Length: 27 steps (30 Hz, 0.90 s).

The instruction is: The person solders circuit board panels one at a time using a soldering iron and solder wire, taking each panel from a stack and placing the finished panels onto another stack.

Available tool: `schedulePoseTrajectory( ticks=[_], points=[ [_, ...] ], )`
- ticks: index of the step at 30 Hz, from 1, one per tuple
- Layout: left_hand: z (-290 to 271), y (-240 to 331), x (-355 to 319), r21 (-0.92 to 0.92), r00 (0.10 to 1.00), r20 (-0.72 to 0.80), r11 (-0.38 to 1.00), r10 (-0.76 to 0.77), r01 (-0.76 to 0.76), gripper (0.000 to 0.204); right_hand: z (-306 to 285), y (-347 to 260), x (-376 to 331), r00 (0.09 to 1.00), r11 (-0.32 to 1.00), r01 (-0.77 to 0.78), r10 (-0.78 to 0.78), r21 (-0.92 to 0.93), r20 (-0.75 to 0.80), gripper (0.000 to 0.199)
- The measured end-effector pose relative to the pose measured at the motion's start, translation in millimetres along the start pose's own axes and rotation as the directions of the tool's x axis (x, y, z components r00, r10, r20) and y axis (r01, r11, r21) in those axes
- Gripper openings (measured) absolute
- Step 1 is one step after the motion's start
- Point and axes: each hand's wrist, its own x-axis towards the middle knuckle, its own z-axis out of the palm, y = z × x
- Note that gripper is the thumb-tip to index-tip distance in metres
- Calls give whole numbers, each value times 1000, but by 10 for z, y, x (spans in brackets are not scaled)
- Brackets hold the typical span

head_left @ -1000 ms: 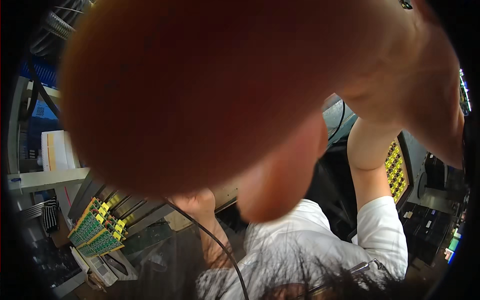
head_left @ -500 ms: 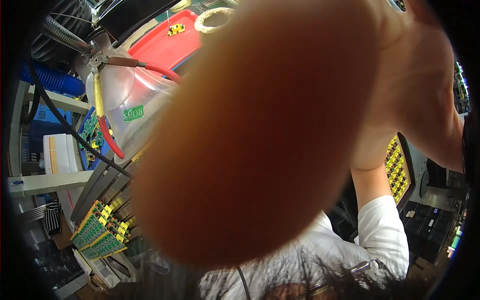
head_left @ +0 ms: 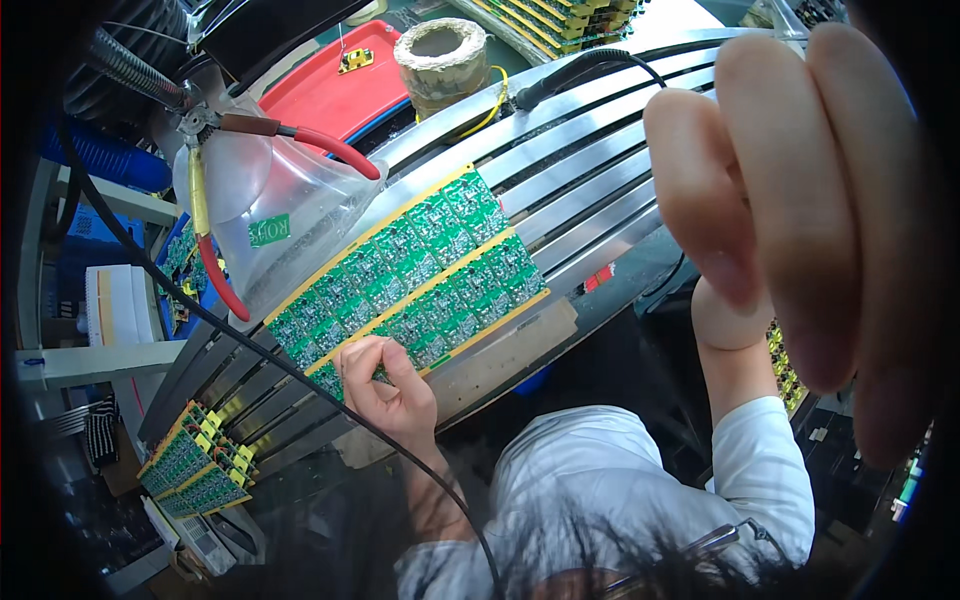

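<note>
In the head view, the right hand (head_left: 800, 200) has moved: half a second ago it was a big blur over the middle, and now it is up on the right side, so much more of the table (head_left: 590, 180) shows. Its fingers are bent and point down, very close to the camera, and I cannot tell if it holds something. The left hand (head_left: 390, 385) is at the near edge of a big green board (head_left: 400, 270), with its fingers curled and the thumb side close to them; I cannot tell if it pinches the board. The board lies on a slant across the table's shiny metal bars and has yellow strips along it. Past it sit a pale, fat roll (head_left: 435, 85), a black tool (head_left: 570, 77) with a cord, and a red tray (head_left: 300, 95) with a small yellow part (head_left: 355, 61) in it. Left of the board are pliers (head_left: 197, 121) with red handle ends, and a clear plastic sheet (head_left: 300, 190) with a green sticker. More green boards (head_left: 195, 470) with yellow bits stand at the lower left. A long black cord (head_left: 265, 350) runs across in front.
</note>
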Motion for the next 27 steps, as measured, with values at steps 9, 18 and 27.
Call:
schedulePoseTrajectory(
  ticks=[9,18,27],
  points=[
    [78,107,89,265,972,196,947,132,-182,15,-110,-592,454,960,604,174,-279,778,1,96],
    [114,200,117,308,952,281,928,121,-209,19,188,86,816,974,959,227,-224,172,-33,50],
    [425,421,163,184,931,261,934,254,-306,28,222,442,1214,976,964,-202,185,-171,-111,34]
  ],
)
